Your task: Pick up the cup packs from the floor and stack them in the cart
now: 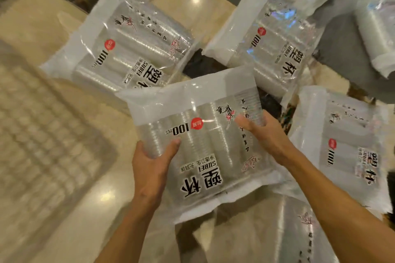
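Head view: both hands grip one cup pack [203, 145].

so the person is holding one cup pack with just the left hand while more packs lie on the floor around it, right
Not quite: both hands hold it. In the head view the left hand grips the held cup pack at its left edge and the right hand grips its right edge. The rest stands: other packs lie on the floor around it.
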### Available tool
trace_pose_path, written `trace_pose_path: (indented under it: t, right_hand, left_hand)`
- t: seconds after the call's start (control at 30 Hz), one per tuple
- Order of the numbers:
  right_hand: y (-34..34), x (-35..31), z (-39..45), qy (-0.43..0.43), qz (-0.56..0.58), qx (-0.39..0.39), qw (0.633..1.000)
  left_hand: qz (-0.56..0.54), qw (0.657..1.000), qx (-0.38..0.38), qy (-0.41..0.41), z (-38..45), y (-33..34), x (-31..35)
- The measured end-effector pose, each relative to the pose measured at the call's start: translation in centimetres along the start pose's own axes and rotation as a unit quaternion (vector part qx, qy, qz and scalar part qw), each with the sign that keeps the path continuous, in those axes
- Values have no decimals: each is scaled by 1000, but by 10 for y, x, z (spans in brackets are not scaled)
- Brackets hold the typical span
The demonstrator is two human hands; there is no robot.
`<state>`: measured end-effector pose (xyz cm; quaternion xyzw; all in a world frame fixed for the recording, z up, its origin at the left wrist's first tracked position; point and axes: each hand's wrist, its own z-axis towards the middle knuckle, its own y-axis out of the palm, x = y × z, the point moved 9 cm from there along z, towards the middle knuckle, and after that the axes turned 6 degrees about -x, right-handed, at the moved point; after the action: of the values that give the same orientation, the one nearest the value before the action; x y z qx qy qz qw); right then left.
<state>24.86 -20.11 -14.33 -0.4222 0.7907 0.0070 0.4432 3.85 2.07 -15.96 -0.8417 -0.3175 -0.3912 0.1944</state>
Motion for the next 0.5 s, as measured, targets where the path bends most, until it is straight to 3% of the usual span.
trace_pose_path:
  t: [0.2,0.5]
  right_hand:
    - [-45,-135,-68,-9,-5,26,1000]
    - [-133,-493,-252,-126,-22,21,992]
  left_hand:
    - [-40,999,-5,28,-56,-35,137]
    - [-68,986,-37,148,-241,-127,496]
